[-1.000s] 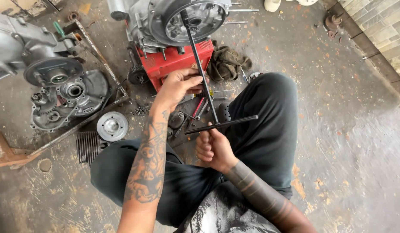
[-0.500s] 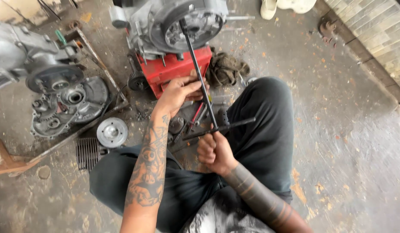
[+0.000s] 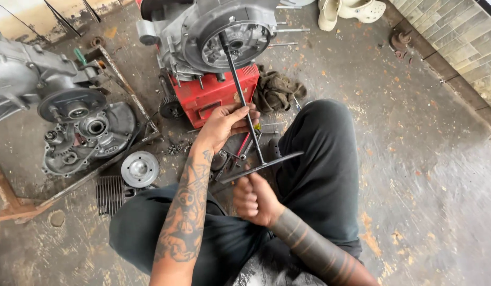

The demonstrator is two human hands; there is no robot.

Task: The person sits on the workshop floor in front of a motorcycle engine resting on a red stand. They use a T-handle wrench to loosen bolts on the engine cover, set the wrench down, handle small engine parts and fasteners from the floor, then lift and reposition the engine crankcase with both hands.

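I sit on a concrete floor facing a grey engine (image 3: 224, 39) that rests on a red metal box (image 3: 216, 90). A long black T-handle wrench (image 3: 240, 90) runs from the engine's round centre opening down to me. My left hand (image 3: 224, 124) wraps around the middle of its shaft. My right hand (image 3: 254, 198) grips the crossbar (image 3: 272, 163) at the near end. Both forearms are tattooed.
A second engine case (image 3: 23, 85) and an open cover with gears (image 3: 89, 137) lie at left, with a round metal disc (image 3: 139, 168) and a finned cylinder (image 3: 110, 193) close by. A dark rag (image 3: 277, 90) sits right of the red box. Pale clogs (image 3: 351, 10) are at the top.
The view has shifted slightly, so the engine sits a little higher in frame. The crossbar has turned a little in my right hand; my left hand stays on the shaft.
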